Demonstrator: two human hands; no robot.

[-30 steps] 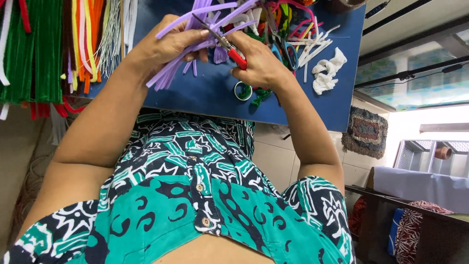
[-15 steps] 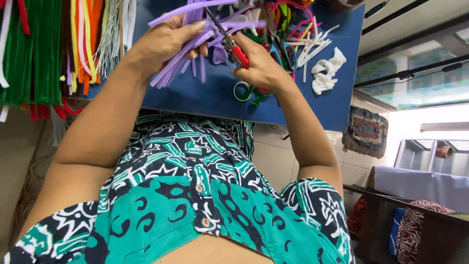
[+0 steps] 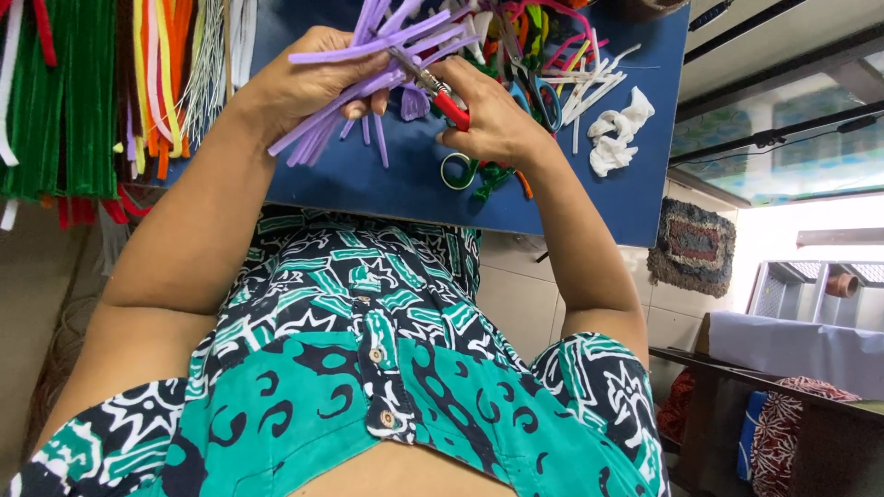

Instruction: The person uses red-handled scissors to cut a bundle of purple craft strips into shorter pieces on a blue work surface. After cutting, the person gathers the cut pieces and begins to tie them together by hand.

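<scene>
My left hand (image 3: 308, 78) grips a bundle of purple pipe cleaners (image 3: 368, 60) above a blue table (image 3: 368, 184). My right hand (image 3: 497, 120) holds red-handled pliers (image 3: 442, 92) whose jaws meet the purple bundle. Short purple cut pieces (image 3: 379, 138) lie on the table under the hands. A green and white twisted piece (image 3: 470, 173) lies just below my right hand.
Green, red, yellow and orange pipe cleaners (image 3: 83, 92) lie in rows on the left. Blue-handled scissors (image 3: 543, 97), mixed coloured scraps and a white fuzzy piece (image 3: 619, 133) sit at the table's right. A small rug (image 3: 692, 247), tiled floor and a cloth-covered rack (image 3: 792, 350) lie to the right.
Both hands shifted slightly together; the purple bundle has turned a little in my left hand, with the pliers still at it.
</scene>
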